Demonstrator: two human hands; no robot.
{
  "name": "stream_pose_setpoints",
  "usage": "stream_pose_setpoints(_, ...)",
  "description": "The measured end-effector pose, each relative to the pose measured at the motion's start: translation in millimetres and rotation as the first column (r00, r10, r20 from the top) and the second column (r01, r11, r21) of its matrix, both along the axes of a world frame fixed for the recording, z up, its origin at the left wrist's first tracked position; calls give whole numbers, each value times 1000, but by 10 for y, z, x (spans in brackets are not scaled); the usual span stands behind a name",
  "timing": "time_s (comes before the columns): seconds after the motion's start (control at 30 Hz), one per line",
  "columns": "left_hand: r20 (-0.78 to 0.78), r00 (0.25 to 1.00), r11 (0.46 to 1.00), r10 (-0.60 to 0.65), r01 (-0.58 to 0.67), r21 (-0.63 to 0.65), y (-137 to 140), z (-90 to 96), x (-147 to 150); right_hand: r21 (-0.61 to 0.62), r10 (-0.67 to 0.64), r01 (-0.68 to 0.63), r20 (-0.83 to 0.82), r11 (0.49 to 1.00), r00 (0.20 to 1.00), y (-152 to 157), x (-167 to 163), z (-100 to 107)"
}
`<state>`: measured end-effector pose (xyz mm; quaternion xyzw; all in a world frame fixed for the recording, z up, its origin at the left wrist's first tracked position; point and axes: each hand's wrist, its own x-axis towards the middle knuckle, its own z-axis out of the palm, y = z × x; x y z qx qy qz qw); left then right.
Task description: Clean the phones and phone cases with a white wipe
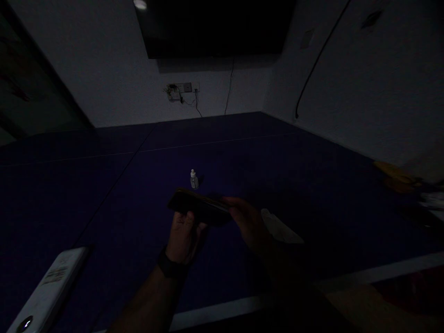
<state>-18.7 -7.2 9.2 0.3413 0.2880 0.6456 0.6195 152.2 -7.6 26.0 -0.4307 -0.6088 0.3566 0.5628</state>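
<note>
Dark slab [199, 206]: flat, phone-like, tilted, held up over the blue-purple tabletop [225, 162]; centre of the clock, 12 being away from the wearer.
Left hand [185, 236]: at 7 o'clock; thumb against the near side, fingers curled beneath, pinching the slab. Dark wristband [169, 266] behind it.
Right hand [246, 219]: at 3 to 4 o'clock; fingers touch the slab's right end. Thumb lost in shadow; cannot tell whether it pinches or just steadies.
Slip risk: left hand probably bears most of the weight; a push from the right could twist the slab out of that grip. Smooth faces, if they are smooth, would make it worse.
Dropper bottle [194, 180]: upright, near 12 o'clock, just beyond the slab. Small-based; a forward swing could topple it, and a loose cap would mean a spill.
White sheet [279, 229]: 3 to 4 o'clock, beside the right forearm; a sleeve or wrist could drag it.
White box [48, 289]: 8 o'clock, well apart; low risk.
Light: very dim; misjudged edges likely.
</note>
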Motion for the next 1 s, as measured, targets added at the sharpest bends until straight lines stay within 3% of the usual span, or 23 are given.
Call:
stream_pose_setpoints(0.1,69,996,999,-53,53,-4,-10,63,42,-6,15,-15,-32,1000,999,-45,-37,-69)
stream_pose_setpoints(0.2,14,997,997,-74,74,0,16,59,15,46,-65,69,-72,997,995,-75,-110,-26)
stream_pose_setpoints(0.27,-97,995,999,-21,24,35,55,41,-68,88,-107,111,-56,990,993,-68,-102,54)
stream_pose_setpoints(0.33,-271,953,981,132,-87,171,96,44,-187,147,-106,104,11,984,994,-54,-47,152)
stream_pose_setpoints(0.4,-460,803,887,378,-172,429,121,82,-302,222,-56,25,138,975,989,-47,19,248)
stream_pose_setpoints(0.47,-591,549,732,591,-56,679,121,151,-376,294,17,-109,300,950,954,-51,57,323)
stream_pose_setpoints(0.53,-660,355,628,662,218,747,102,220,-392,341,71,-238,437,909,897,-63,58,367)
stream_pose_setpoints(0.6,-694,295,604,656,346,718,71,261,-363,358,99,-312,504,880,858,-73,35,378)
stream_pose_setpoints(0.7,-749,348,682,563,316,660,21,263,-296,376,109,-334,509,864,854,-72,-8,355)
stream_pose_setpoints(0.83,-747,534,826,396,147,544,-29,261,-240,371,122,-312,455,875,882,-64,-62,323)
stream_pose_setpoints(0.9,-717,589,845,373,103,524,-43,280,-232,349,137,-296,414,889,900,-72,-81,314)
stream_pose_setpoints(1.0,-698,589,824,408,91,559,-66,294,-230,289,101,-185,281,939,954,-88,-51,287)
